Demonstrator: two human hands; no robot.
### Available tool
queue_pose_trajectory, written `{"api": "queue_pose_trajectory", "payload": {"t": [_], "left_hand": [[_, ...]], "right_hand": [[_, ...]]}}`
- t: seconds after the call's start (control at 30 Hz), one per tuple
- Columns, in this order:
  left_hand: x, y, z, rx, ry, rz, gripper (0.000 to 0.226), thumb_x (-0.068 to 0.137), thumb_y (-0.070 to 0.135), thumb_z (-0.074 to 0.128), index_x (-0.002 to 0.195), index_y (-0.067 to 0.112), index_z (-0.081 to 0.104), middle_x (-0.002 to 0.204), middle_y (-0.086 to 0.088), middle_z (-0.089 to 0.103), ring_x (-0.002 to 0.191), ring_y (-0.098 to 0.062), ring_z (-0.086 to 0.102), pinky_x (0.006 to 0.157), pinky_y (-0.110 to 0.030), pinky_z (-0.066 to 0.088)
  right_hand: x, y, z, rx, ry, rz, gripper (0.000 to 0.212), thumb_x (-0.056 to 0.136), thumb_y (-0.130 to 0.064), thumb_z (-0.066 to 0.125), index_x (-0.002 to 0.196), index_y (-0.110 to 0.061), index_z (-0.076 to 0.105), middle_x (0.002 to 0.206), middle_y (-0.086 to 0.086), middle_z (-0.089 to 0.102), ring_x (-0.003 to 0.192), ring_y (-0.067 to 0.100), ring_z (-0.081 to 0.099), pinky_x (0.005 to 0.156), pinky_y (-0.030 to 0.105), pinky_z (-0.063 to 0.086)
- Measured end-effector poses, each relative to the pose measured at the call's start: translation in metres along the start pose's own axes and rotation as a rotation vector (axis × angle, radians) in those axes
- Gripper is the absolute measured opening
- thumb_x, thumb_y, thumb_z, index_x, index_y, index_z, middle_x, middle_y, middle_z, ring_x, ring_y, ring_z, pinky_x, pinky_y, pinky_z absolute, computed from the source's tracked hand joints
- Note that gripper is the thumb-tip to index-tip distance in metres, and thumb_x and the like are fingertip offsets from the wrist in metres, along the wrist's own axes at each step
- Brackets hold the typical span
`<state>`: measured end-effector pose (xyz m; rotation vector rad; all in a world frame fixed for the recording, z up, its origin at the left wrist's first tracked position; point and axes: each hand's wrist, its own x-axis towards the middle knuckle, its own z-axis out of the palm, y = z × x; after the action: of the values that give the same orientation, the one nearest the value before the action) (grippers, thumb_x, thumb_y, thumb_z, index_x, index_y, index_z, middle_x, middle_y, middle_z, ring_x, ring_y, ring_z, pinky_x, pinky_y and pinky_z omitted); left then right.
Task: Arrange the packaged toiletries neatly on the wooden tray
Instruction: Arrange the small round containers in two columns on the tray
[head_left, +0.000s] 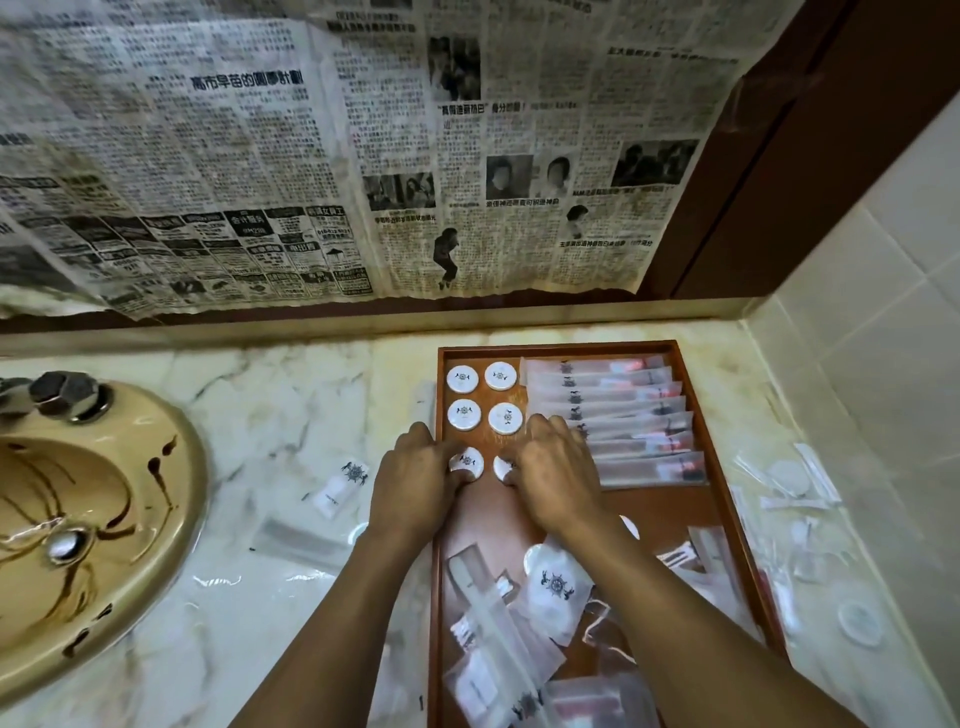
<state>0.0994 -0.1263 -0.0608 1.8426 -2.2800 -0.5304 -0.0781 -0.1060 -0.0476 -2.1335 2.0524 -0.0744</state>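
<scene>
Packaged toiletries (556, 587) fill a wooden tray (660, 509) that sits on the marble bench (291, 415), right of the sink (171, 467) and close to the tiled corner. Four round discs (463, 414) stand in two columns against the tray's far-left edge. Long sachets (623, 410) overlap in a stack along the far-right edge. The left hand (415, 478), its knuckles over the left rim, pinches the near-left disc (466, 464) with curled fingers. The right hand (556, 467) curls round the near-right disc (503, 467) and half covers it. Bare tray floor lies just nearside of the sachets. A loose heap crowds the near half. Stray packets (800, 483) lie on the bench outside both long rims.
</scene>
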Motion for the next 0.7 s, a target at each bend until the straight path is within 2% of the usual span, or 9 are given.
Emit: {"api": "queue_pose_trajectory", "payload": {"t": [0.17,0.33,0.47,0.57,0.7], "left_hand": [[0.008,-0.005,-0.003,-0.079,-0.036,-0.007,0.032,0.094,0.041,0.066,0.125,0.038,0.068,0.098,-0.005,0.049,0.097,-0.032,0.058,0.083,-0.044,0.053],[0.029,-0.004,-0.007,-0.074,-0.062,-0.002,0.049,0.094,0.04,0.066,0.143,0.035,0.055,0.107,-0.006,0.051,0.102,-0.032,0.059,0.086,-0.042,0.053],[0.04,0.001,-0.01,-0.008,-0.137,-0.017,0.047,0.093,0.043,0.065,0.139,0.034,0.058,0.11,-0.007,0.052,0.105,-0.035,0.058,0.09,-0.043,0.051],[0.039,0.002,-0.011,0.021,-0.143,-0.018,0.044,0.094,0.043,0.063,0.136,0.032,0.061,0.11,-0.008,0.052,0.104,-0.035,0.059,0.09,-0.042,0.051],[0.036,0.003,-0.01,0.001,-0.145,-0.031,0.043,0.093,0.043,0.064,0.135,0.032,0.062,0.108,-0.007,0.052,0.103,-0.035,0.06,0.088,-0.041,0.051]], "right_hand": [[0.007,0.004,-0.007,0.034,-0.029,0.022,0.025,0.089,-0.03,0.068,0.114,-0.029,0.074,0.111,0.002,0.057,0.11,0.027,0.049,0.094,0.04,0.041],[0.018,0.011,-0.014,0.029,0.025,0.039,0.033,0.096,-0.028,0.06,0.127,-0.036,0.066,0.113,0.004,0.057,0.113,0.028,0.049,0.095,0.041,0.04],[0.031,0.009,-0.017,-0.064,-0.008,0.037,0.028,0.096,-0.03,0.056,0.121,-0.033,0.069,0.117,0.002,0.055,0.113,0.026,0.045,0.095,0.04,0.034],[0.035,0.008,-0.014,-0.089,-0.063,0.04,0.028,0.097,-0.025,0.052,0.117,-0.031,0.071,0.118,0.003,0.055,0.114,0.027,0.043,0.095,0.04,0.031],[0.038,0.007,-0.01,-0.121,-0.044,0.048,0.026,0.097,-0.026,0.052,0.114,-0.028,0.072,0.12,0.004,0.056,0.114,0.027,0.044,0.096,0.041,0.032]]}}
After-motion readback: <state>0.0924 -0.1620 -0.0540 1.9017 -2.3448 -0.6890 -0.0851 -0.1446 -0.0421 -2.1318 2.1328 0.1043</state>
